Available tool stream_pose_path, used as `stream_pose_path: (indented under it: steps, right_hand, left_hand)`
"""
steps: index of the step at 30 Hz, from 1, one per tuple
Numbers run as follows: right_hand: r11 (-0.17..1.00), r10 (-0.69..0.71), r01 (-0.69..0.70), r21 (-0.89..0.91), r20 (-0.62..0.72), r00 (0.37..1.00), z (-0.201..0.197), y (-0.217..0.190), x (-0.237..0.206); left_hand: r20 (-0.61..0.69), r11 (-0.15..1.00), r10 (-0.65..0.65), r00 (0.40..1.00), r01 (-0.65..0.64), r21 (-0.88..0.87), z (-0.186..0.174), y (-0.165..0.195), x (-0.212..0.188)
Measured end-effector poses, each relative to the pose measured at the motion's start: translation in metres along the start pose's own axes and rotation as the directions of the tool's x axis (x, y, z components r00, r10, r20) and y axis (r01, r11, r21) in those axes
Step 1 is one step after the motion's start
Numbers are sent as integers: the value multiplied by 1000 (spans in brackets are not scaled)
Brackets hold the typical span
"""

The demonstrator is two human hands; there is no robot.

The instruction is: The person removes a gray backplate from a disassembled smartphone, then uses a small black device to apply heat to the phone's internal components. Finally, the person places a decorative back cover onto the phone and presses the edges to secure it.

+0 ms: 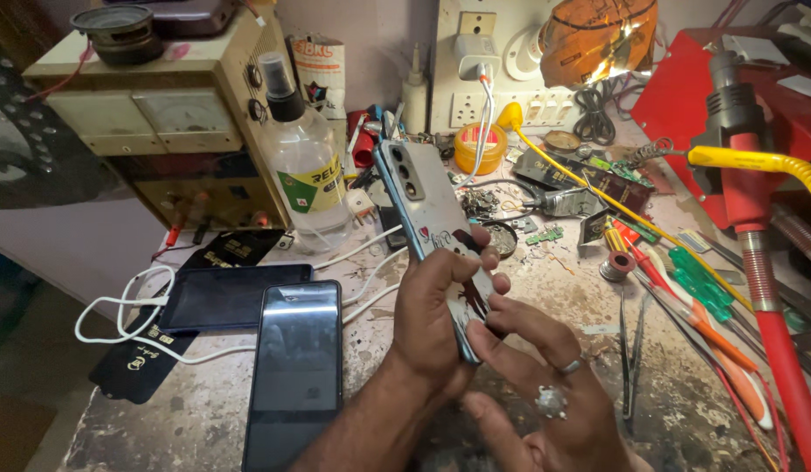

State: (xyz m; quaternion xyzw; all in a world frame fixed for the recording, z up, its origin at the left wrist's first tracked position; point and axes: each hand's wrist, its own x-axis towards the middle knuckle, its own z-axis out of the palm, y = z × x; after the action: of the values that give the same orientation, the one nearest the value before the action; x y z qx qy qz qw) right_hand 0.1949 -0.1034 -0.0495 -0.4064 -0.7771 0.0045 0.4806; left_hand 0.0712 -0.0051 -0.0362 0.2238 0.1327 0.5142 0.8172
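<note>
A silver-backed smartphone (420, 203) in a printed case is held up over the workbench, camera end pointing away. My left hand (436, 315) wraps around its lower half, thumb across the back. My right hand (545, 385), wearing two rings, touches the phone's bottom end with its fingertips. The lower part of the phone is hidden by both hands.
Two dark phones (296, 367) (231, 293) lie at left with a white cable (126, 301). A clear spray bottle (305, 166) and a beige power supply (152, 114) stand behind. Screwdrivers (685, 280), tweezers (631, 358), a solder spool (617, 265) and a red-handled hot air tool (759, 262) crowd the right.
</note>
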Motion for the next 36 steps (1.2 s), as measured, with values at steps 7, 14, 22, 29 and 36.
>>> stream_pose_path:
  steps: [7,14,22,29,36]
  right_hand:
    - [749,410,-300,590,-58,910,-13,-6,13]
    - [72,564,-519,852,394,726,-30,40,7]
    - [134,744,-636,760,346,571,-24,32,0]
    - [545,740,-652,527,64,670,-19,10,12]
    - [593,650,-568,570,78,756,-26,6,4]
  left_hand:
    - [229,991,23,973,8,-130,-6,5,4]
    - [422,995,-31,906,68,-73,-2,22,-6]
    - [432,994,20,902,-66,92,16,35,-12]
    - [180,926,183,966,-231,299,8,24,-5]
    - [307,935,183,934,-262,239,0,26,-6]
